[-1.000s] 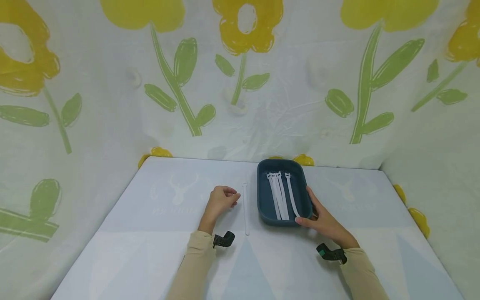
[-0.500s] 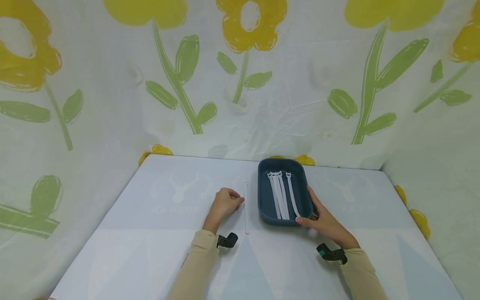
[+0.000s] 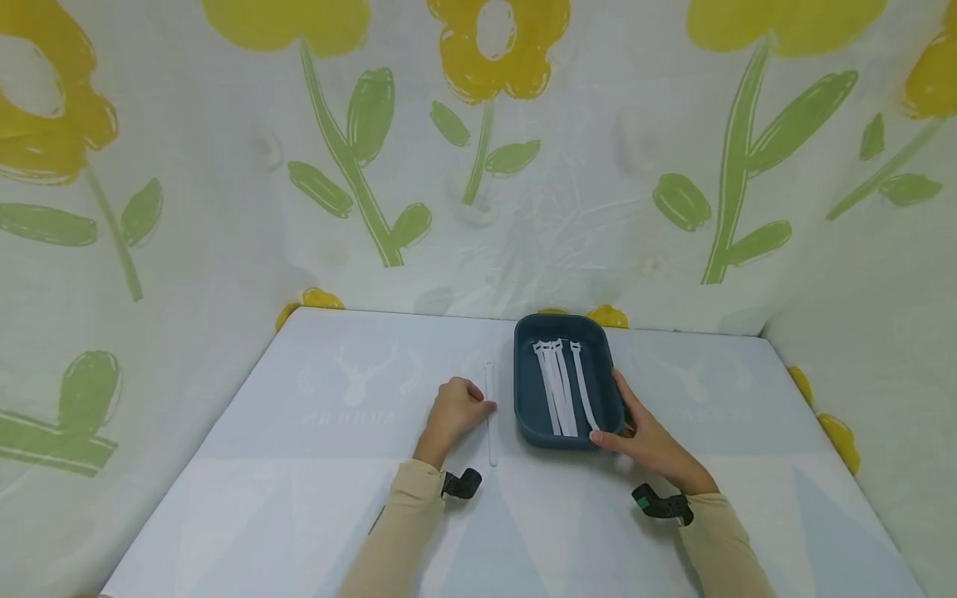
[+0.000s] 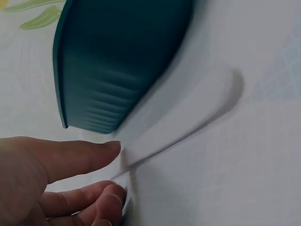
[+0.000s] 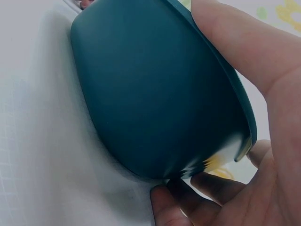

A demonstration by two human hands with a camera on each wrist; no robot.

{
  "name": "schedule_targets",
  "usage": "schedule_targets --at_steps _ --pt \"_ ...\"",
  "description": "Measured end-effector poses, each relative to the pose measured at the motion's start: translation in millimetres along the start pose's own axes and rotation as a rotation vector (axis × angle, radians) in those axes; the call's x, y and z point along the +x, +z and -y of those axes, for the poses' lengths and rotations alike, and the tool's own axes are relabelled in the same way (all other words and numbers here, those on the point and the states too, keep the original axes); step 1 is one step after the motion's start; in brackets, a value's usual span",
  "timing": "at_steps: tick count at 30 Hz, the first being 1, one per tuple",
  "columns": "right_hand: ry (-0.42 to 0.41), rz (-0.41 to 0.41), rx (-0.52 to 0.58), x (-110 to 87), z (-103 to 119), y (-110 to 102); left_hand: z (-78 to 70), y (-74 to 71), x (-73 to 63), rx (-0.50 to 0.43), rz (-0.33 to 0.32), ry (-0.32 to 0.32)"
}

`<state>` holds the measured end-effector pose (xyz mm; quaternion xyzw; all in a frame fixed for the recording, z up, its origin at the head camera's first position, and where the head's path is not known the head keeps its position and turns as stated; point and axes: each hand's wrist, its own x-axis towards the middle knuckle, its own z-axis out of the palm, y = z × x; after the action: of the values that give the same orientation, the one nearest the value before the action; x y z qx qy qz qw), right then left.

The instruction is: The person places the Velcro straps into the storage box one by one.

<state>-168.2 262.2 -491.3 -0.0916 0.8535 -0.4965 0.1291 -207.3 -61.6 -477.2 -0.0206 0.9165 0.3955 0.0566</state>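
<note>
A white cable tie with a rounded end lies lengthwise on the table, left of a dark teal bin. My left hand reaches over its middle, thumb tip right at the tie. In the left wrist view, a gap shows between the thumb and the curled fingers, with the tie running toward it. My right hand grips the bin's near right corner, thumb on the rim and fingers around the outer wall. Several white cable ties lie inside the bin, one apart from the others.
The table has a pale cloth with printed shapes. Behind it hangs a flower-patterned curtain, close to the bin's far end. Dark wrist cameras sit on both sleeves.
My left hand has moved right, from beside the loose cable tie to over it. The right hand keeps its grip on the bin, which stays in place.
</note>
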Motion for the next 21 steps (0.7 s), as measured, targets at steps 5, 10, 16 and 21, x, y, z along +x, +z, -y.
schedule_targets --at_steps 5,10,16,21 --pt "0.002 0.002 0.012 -0.6 0.4 -0.3 -3.0 3.5 -0.1 0.037 -0.005 -0.019" --pt "0.014 -0.001 0.012 -1.0 -0.1 -0.2 -3.4 4.3 -1.3 0.076 -0.016 -0.036" --pt "0.019 0.0 0.011 -0.9 1.8 -0.6 -6.5 0.8 -5.1 0.123 -0.03 -0.03" --pt "0.024 -0.003 0.003 -1.0 1.0 -0.8 -8.2 -0.3 -6.8 0.149 -0.047 -0.037"
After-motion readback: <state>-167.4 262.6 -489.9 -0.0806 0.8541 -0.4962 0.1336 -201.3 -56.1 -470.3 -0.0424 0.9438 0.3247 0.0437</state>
